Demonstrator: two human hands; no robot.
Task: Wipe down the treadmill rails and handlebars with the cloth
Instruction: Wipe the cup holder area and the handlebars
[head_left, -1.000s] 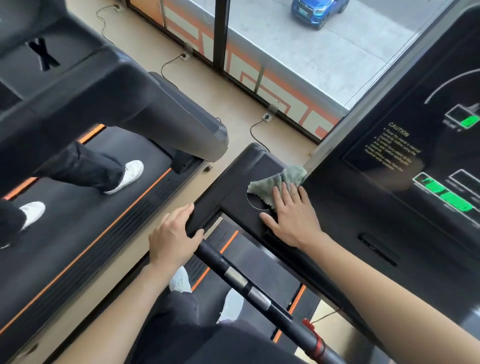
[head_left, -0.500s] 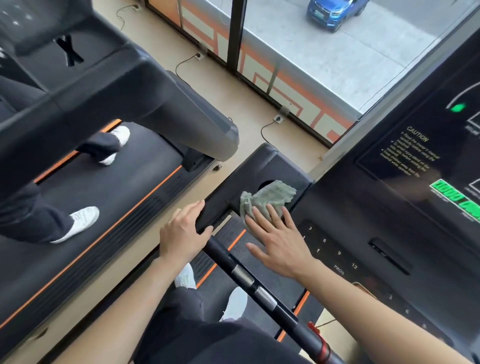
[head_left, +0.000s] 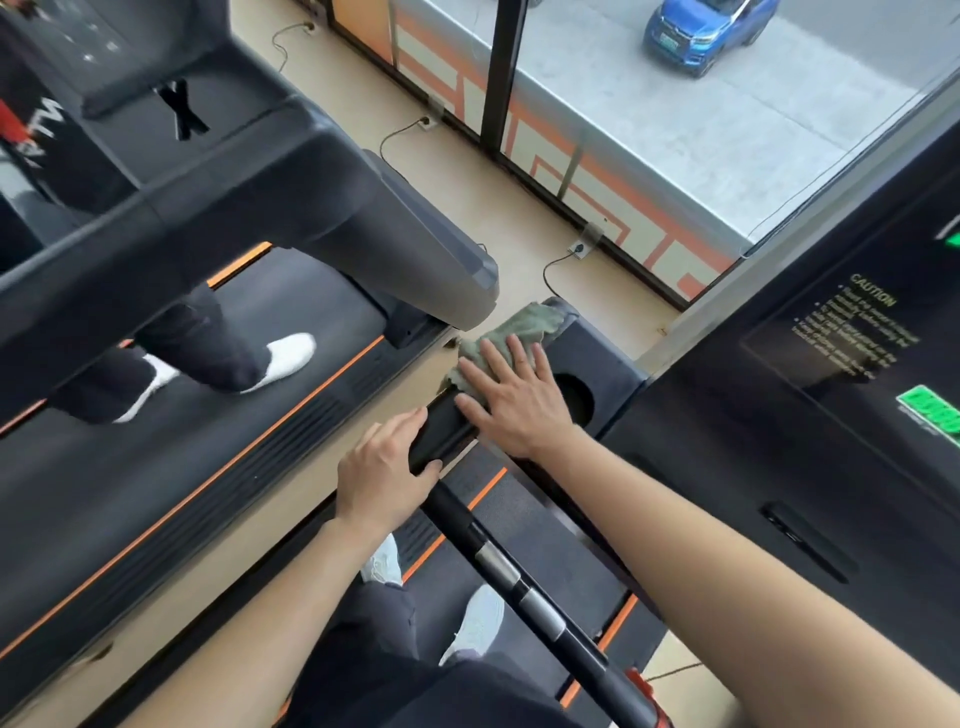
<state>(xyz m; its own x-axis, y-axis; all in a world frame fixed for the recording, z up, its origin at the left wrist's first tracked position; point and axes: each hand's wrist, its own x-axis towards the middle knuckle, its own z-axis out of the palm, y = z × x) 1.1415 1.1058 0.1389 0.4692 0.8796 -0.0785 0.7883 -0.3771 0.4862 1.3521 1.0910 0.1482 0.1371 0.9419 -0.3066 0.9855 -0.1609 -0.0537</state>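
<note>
Right hand (head_left: 511, 400) flat, unclenched, pressing one cloth (head_left: 511, 332) at console's outer edge; left hand (head_left: 387, 470) grasps handlebar (head_left: 498, 564), mid-frame.

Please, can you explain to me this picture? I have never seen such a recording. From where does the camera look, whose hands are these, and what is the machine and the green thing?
The camera sits on a person's head and looks down, so both bare arms belong to that person. They stand on a treadmill; its dark console with a caution label is at the right. The right hand lies flat, pressing a grey-green cloth onto the black arm of the treadmill, beside a round cup hole. The left hand grips the top of the black handlebar, which runs down toward the viewer. On the neighbouring treadmill at the left, another person's legs in white shoes are visible. Outside the window stands a blue car.
</note>
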